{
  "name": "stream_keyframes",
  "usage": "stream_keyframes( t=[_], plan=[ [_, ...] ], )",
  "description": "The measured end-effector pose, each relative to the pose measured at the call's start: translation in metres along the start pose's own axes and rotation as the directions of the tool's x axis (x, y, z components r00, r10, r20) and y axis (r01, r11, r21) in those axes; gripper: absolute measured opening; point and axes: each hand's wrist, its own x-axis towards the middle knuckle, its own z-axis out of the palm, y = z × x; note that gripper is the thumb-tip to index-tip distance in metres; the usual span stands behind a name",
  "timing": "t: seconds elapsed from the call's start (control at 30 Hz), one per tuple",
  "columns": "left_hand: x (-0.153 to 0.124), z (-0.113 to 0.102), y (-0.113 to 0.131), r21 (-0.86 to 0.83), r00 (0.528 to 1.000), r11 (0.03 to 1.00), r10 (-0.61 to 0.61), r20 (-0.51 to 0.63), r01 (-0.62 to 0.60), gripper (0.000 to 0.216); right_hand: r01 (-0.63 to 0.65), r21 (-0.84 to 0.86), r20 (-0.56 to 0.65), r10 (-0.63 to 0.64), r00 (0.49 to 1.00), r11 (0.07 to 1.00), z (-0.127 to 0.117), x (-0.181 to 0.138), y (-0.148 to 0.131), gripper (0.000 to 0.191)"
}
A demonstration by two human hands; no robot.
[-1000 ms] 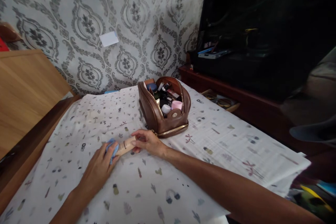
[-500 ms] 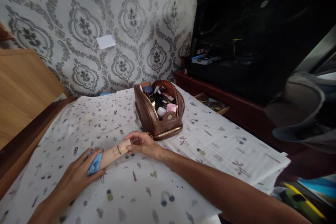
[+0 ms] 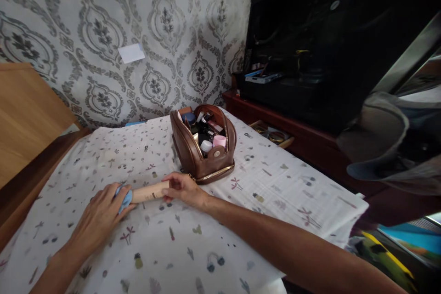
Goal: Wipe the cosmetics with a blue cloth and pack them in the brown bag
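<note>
Between my hands, just above the patterned sheet, a beige cosmetic tube (image 3: 150, 192) lies nearly level, with small dark print on its side. My right hand (image 3: 184, 189) pinches its right end between thumb and fingers. At the other end, my left hand (image 3: 104, 206) is closed around a crumpled light-blue cloth (image 3: 125, 199) pressed against the tube; that end of the tube is hidden. Just beyond my right hand stands a brown makeup bag (image 3: 203, 147), unzipped, with a pink-lidded jar (image 3: 219, 141), a white-lidded jar (image 3: 206, 146) and several other cosmetics inside.
The white printed sheet (image 3: 193, 248) covers the surface under my hands. A wooden panel (image 3: 31, 115) borders the left. On the right are a dark red cabinet with a small open drawer (image 3: 275, 135), a large black screen (image 3: 310, 46) and a hanging grey fabric item (image 3: 374, 133).
The tube has turned from a slant to nearly level, and its print has rolled partly out of sight. My left hand has moved up slightly and covers more of the cloth. The camera view has shifted slightly.
</note>
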Motion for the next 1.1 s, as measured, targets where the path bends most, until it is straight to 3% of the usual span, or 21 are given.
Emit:
stream_keyframes(
  t=[0.13, 0.23, 0.4, 0.6, 0.77, 0.97, 1.1],
  plan=[
    [0.018, 0.002, 0.024, 0.029, 0.997, 1.000, -0.003, -0.073, 0.005, 0.041, 0.012, -0.042, 0.003, -0.012, 1.000, 0.999, -0.001, 0.001, 0.004, 0.059],
    [0.036, 0.006, 0.051, 0.004, 0.987, 0.998, 0.063, -0.150, -0.063, 0.042, 0.044, -0.071, 0.021, -0.043, 0.999, 0.996, -0.001, 0.001, 0.004, 0.052],
    [0.048, 0.017, 0.076, -0.049, 0.990, 0.994, 0.087, -0.114, -0.093, 0.036, 0.107, -0.125, 0.011, -0.107, 0.994, 0.986, -0.002, 0.001, 0.003, 0.041],
    [0.027, 0.021, 0.046, -0.036, 0.993, 0.997, 0.067, -0.098, -0.070, 0.040, -0.012, -0.082, 0.026, 0.015, 1.000, 0.997, -0.002, 0.001, 0.006, 0.059],
    [-0.001, 0.018, 0.022, -0.054, 0.996, 0.997, 0.046, -0.070, -0.050, 0.039, -0.035, -0.094, 0.024, 0.037, 0.999, 0.995, -0.002, 0.000, 0.005, 0.060],
    [-0.030, 0.014, 0.011, -0.086, 0.999, 0.995, -0.043, -0.016, 0.041, 0.038, -0.009, -0.114, 0.028, 0.012, 1.000, 0.993, -0.004, 0.000, 0.006, 0.054],
    [-0.035, 0.010, 0.011, -0.094, 0.999, 0.995, -0.026, -0.044, 0.022, 0.032, -0.031, -0.100, -0.020, 0.029, 0.999, 0.995, -0.004, 0.000, 0.004, 0.061]
  ],
)
